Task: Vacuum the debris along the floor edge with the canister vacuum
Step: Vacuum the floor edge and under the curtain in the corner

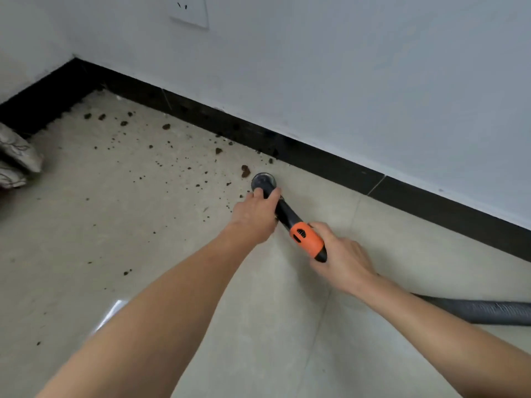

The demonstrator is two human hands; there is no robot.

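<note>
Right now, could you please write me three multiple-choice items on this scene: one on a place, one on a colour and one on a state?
1. Where does most of the debris lie, seen from the nozzle?
A) to its left, along the skirting
B) to its right
C) none is left

2. What colour is the skirting?
A) white
B) black
C) orange

3. How is the wand held?
A) by one grip only
B) by both grips
C) it lies unheld

Answers:
1 A: the clumps are scattered left of the nozzle.
2 B: a black band runs under the pale wall.
3 B: the left grip holds the wand near the nozzle, and the right grip holds the orange handle.
</note>
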